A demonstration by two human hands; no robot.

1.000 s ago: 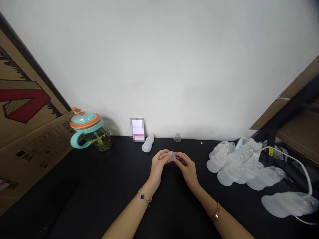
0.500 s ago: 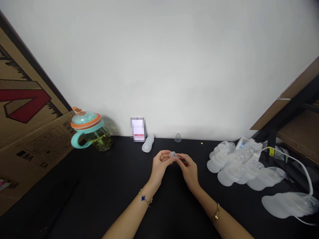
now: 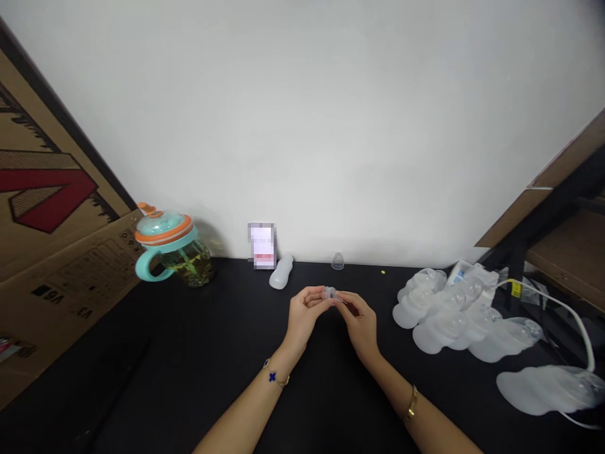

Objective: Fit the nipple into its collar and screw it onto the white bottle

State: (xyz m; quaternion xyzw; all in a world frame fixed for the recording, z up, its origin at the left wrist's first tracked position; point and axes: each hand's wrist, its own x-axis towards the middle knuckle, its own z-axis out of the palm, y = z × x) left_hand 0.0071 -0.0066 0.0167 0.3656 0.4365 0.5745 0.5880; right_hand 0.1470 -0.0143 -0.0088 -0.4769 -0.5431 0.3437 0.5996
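Note:
Near the middle of the black table, my left hand (image 3: 305, 312) and my right hand (image 3: 360, 321) meet at the fingertips. Between them is a small clear ringed bottle top (image 3: 329, 293), apparently a collar with a nipple. My left thumb and fingers pinch its left side, and my right thumb and fingers grip the right side. Fingers hide part of it, so its exact shape cannot be made out. Beyond my left hand lies a white translucent bottle body (image 3: 282, 272) on its side. A clear dome cap (image 3: 337, 261) stands close to the wall.
A phone-like bright screen (image 3: 263, 246) leans on the wall. At left, a lidded tea jug (image 3: 174, 249) stands by a cardboard box (image 3: 70, 277). Several capped translucent bottles (image 3: 439, 325) lie at right, with another bottle (image 3: 543, 388) nearer and a white cable (image 3: 574, 312).
The bottle top is turned slightly between my fingers, and more of its ringed side shows. Both hands stay in nearly the same place.

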